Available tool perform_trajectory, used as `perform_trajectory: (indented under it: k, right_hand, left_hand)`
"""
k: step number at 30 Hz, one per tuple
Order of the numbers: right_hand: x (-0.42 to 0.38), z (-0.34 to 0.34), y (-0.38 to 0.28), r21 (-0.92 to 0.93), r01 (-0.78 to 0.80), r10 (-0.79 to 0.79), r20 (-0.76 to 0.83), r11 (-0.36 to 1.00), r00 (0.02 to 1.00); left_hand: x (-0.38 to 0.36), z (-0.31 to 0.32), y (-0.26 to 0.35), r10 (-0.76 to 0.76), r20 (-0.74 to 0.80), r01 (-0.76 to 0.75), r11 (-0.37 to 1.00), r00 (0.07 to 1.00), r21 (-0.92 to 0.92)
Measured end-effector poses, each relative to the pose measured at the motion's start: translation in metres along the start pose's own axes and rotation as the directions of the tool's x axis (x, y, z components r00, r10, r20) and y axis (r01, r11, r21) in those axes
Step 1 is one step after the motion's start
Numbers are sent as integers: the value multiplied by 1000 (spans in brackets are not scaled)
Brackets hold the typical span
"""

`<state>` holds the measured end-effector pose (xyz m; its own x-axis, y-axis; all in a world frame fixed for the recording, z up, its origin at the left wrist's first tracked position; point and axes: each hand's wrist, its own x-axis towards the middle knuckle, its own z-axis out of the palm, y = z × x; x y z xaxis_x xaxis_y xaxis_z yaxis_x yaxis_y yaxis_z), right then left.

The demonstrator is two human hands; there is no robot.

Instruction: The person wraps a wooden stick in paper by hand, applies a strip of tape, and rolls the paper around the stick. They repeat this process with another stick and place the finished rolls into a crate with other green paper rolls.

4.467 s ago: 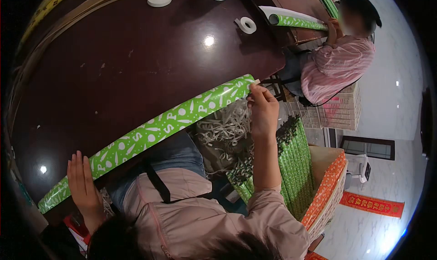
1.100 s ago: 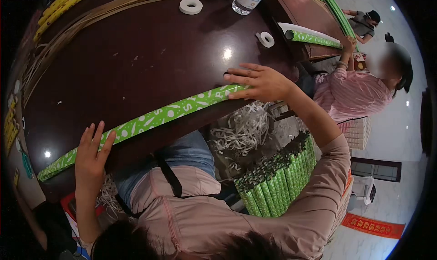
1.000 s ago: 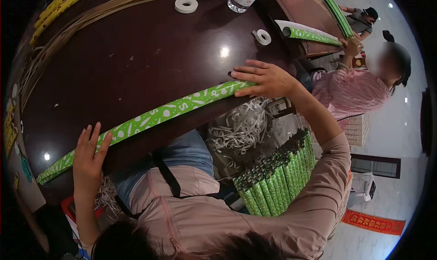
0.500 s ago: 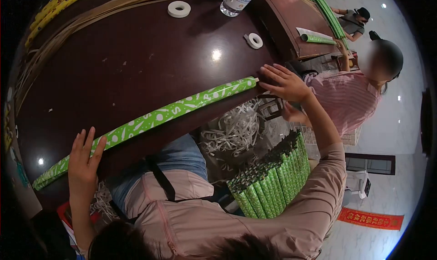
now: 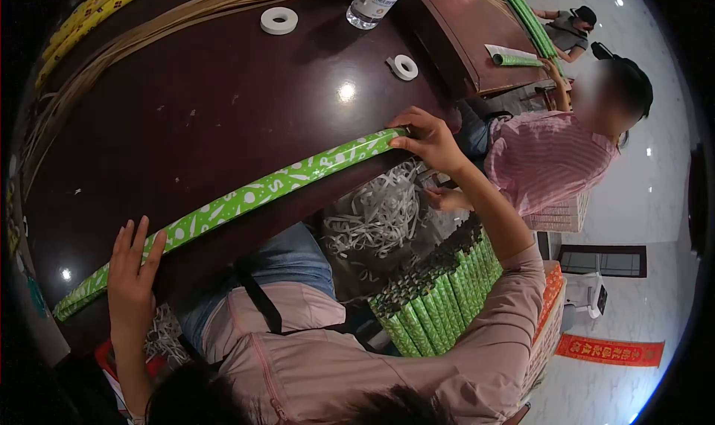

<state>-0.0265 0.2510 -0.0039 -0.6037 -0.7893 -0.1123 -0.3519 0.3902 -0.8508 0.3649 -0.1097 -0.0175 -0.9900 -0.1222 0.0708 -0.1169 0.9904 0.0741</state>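
Observation:
A long green roll (image 5: 261, 190) with white patterns lies slantwise across the dark table (image 5: 186, 127), near its front edge. My left hand (image 5: 132, 280) rests on the roll near its left end, fingers spread. At the right end of the roll, my right hand (image 5: 428, 141) has its thumb and fingers closed around the tip. Two white tape rolls, one (image 5: 279, 21) at the back and one (image 5: 403, 68) at the right, lie on the table beyond the green roll.
A water bottle (image 5: 376, 2) and brown strips (image 5: 149, 30) are at the back. Yellow rolls (image 5: 97, 19) lie far left. Below the table edge are shredded strips (image 5: 376, 209) and bundled green rolls (image 5: 439, 302). A person in a striped shirt (image 5: 544, 153) is at the right.
My right hand has moved left and closed on the right end of the green roll. My left hand keeps its place. The view has shifted slightly.

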Motion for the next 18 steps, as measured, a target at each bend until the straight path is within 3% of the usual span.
perform_trajectory:
  k: [7,10,12,14,15,17,18]
  right_hand:
    - [6,-15,-4,-16,-55,57,93,998,994]
    - [3,-21,4,47,-17,12,115,999,993]
    - [4,-22,1,158,-138,117,138,978,984]
    - [4,-34,4,207,-157,124,164,966,979]
    - [3,-40,1,122,-199,187,99,972,977]
    - [5,-34,-7,105,-69,80,-102,992,992]
    - [7,-25,-13,-63,50,-56,-105,997,993]
  left_hand:
    - [2,-3,1,5,6,-5,1000,1000,-2]
    - [0,1,3,3,-14,-3,1000,1000,-3]
    - [1,2,1,-1,-31,1,1000,1000,-3]
    - [2,-3,4,-5,-14,5,1000,1000,-1]
    - [3,-6,4,-24,-8,24,1000,1000,11]
    - [4,-8,5,4,-5,-4,1000,1000,-30]
    - [4,-8,4,-15,4,15,1000,1000,-18]
